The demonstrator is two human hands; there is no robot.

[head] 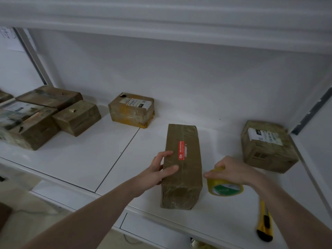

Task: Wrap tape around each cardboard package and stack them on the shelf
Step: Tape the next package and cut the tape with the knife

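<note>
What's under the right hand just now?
The right hand grips a yellow tape roll standing on the white shelf. The roll's top is covered; its green-and-white core label shows.

You have a long brown cardboard package (182, 166) lying flat on the white shelf (111, 150), red label on top, glossy with tape. Your yellow tape roll (224, 186) sits just right of it. Other taped packages rest behind: one with a white label (132, 109), another far right (267, 146), several stacked at left (45, 114).
</note>
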